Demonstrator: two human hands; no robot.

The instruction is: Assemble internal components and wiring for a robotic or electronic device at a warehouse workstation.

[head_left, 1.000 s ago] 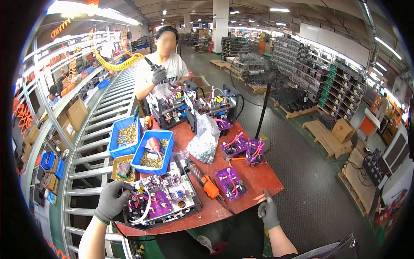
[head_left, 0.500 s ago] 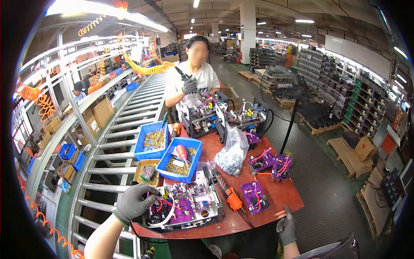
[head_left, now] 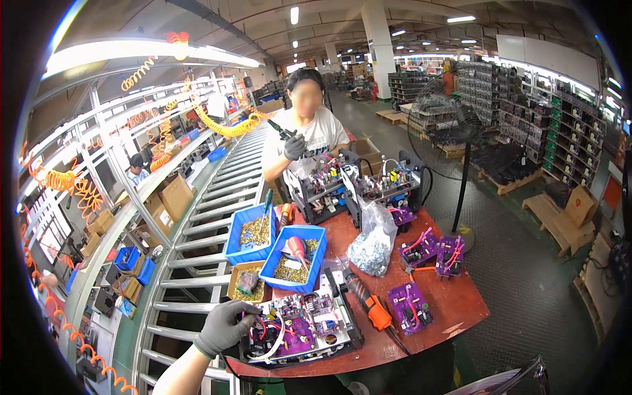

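Low left of centre, the gloved left hand (head_left: 228, 328) curls at the circuit-board chassis (head_left: 299, 334) — grip unclear, right hand unseen; close handling seems underway, calling for careful touch.

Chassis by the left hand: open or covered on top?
Open. No cover lies over the chassis: its purple board and white cable are exposed beside the gloved left hand.

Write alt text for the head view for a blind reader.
The gloved left hand is at the left edge of a purple circuit assembly on a red table, near two blue bins of small brassy parts. Opposite, a co-worker holds a dark tool.
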